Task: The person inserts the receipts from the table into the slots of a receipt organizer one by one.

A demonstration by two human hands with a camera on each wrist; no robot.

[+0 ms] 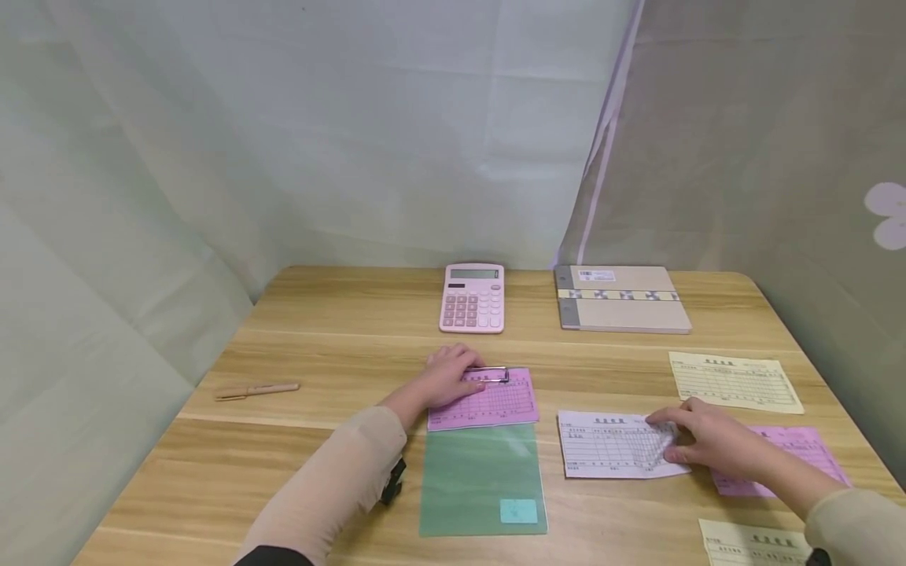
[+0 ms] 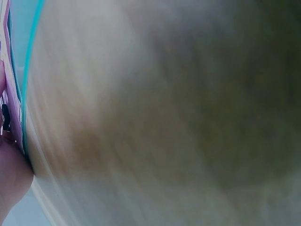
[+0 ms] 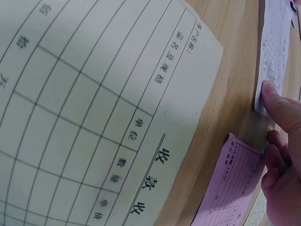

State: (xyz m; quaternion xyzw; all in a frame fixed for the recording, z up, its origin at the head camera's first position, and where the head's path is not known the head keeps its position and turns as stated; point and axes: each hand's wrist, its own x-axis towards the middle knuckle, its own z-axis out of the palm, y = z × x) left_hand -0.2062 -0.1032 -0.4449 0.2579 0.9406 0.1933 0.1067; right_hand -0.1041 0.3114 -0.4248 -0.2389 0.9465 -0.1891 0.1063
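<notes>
Two hands are seen at work over one desk (image 1: 212, 464). One green clipboard (image 1: 474, 475) is placed near the middle, with a single blue-green label (image 1: 519, 511) on its lower right corner. At its top, one pink slip (image 1: 510, 405) is seen uppermost; how many sheets are stacked there cannot be counted. The one metal clip (image 1: 506, 376) is partly covered by the left hand (image 1: 447, 377), whose fingers are bent over it while the thumb is laid on the pink slip; whether the clip is pinched cannot be told.

Four loose slips are counted to the right of the clipboard. The only white slip (image 1: 591, 452) is laid just beside it, and its right end is held by the right hand (image 1: 711, 440), the thumb and index finger being parted only partway. One loose pink slip (image 1: 807, 456) is partly hidden under the right forearm. Two yellow slips are seen: one farther back (image 1: 736, 385), and one at the near edge of the view (image 1: 750, 546), cut off there.

Behind these, one pink calculator (image 1: 472, 314) and one banded notebook (image 1: 623, 314) are set well apart, and one capped pen (image 1: 258, 391) is left far to the left.
</notes>
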